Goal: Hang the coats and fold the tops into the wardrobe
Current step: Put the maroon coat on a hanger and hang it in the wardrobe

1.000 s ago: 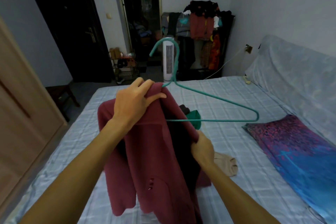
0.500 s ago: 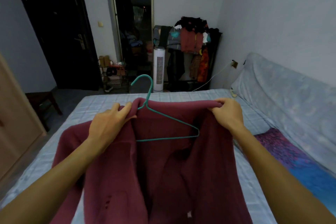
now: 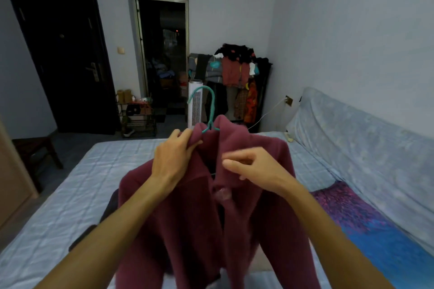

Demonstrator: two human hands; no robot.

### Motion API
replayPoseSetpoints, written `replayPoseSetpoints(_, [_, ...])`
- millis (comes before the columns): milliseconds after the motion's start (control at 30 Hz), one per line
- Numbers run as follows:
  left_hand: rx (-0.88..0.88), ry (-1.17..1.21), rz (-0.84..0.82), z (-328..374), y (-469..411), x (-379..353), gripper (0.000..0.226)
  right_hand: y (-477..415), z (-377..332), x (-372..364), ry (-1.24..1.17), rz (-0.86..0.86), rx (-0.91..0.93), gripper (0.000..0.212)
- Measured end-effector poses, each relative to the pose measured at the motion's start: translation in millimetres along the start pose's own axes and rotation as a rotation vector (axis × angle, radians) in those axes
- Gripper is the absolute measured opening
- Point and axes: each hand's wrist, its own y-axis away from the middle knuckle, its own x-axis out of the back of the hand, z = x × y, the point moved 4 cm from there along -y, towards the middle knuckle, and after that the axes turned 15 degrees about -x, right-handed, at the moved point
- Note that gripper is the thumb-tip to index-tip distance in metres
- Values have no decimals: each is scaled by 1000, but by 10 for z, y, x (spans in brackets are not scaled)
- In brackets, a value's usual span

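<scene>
Maroon coat (image 3: 204, 213) on teal hanger (image 3: 207, 110); left hand (image 3: 173, 157) grip clutches collar, right hand (image 3: 253, 164) pinches lapel.

A bed (image 3: 70, 195) covered with a pale blue checked sheet was seen filling the foreground. A purple and blue patterned cloth (image 3: 366, 230) was laid on its right side, beside a headboard (image 3: 364, 138) draped in light blue fabric. A white tower fan (image 3: 195, 103) was stood beyond the bed, next to a crowded clothes rack (image 3: 237, 82). A dark door (image 3: 63, 54) was shut at the left, and what was possibly a shoe rack (image 3: 137, 115) was placed by the open doorway (image 3: 162, 54).
</scene>
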Motion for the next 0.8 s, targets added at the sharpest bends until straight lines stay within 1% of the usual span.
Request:
replayPoseSetpoints(33, [-7, 11, 53, -38, 9, 32, 34, 24, 15, 89, -25, 18, 56, 15])
replayPoseSetpoints(67, [-27, 16, 95, -51, 15, 64, 35, 35, 34, 244, -43, 174, 131, 14])
replayPoseSetpoints(100, [-49, 22, 130, -40, 10, 96, 37, 49, 42, 417, -18, 384, 211, 15])
replayPoseSetpoints(133, [-67, 29, 162, -13, -8, 134, 38, 34, 39, 549, 84, 553, 268, 20])
replayPoseSetpoints(167, [-84, 37, 196, 21, -38, 179, 38, 7, 8, 631, 239, 628, 304, 31])
replayPoseSetpoints(200, [-104, 43, 232, 58, -83, 233, 38, -56, -10, 669, 394, 615, 308, 42])
replayPoseSetpoints(233, [-131, 47, 265, 97, -137, 287, 38, -131, -14, 703, 507, 574, 279, 48])
replayPoseSetpoints(267, [-163, 49, 292, 142, -200, 340, 39, -177, -43, 745, 556, 546, 236, 49])
replayPoseSetpoints(300, [-194, 52, 303, 188, -270, 388, 40, -191, -96, 786, 572, 555, 214, 45])
replayPoseSetpoints(367, [-238, 85, 268, 248, -443, 454, 44, -178, -200, 826, 621, 661, 233, 38])
replayPoseSetpoints(467, [-295, 50, 160, 188, -717, 570, 54, -108, -268, 868, 716, 832, 246, 39])
replayPoseSetpoints(533, [-309, -12, 132, 114, -859, 691, 52, -96, -231, 899, 728, 854, 177, 38])
replayPoseSetpoints(600, [-281, 15, 183, 122, -940, 787, 35, -113, -204, 903, 708, 841, 88, 36])
replayPoseSetpoints(667, [-183, 154, 304, 246, -909, 846, 24, -142, -186, 868, 670, 829, 44, 35])
replayPoseSetpoints(733, [-99, 288, 419, 441, -746, 855, 20, -171, -164, 867, 631, 808, -1, 35])
replayPoseSetpoints(767, [-84, 321, 455, 533, -630, 821, 20, -184, -144, 889, 628, 800, -16, 36])
replayPoseSetpoints(800, [-88, 348, 452, 614, -506, 752, 21, -181, -125, 919, 630, 811, -18, 36])
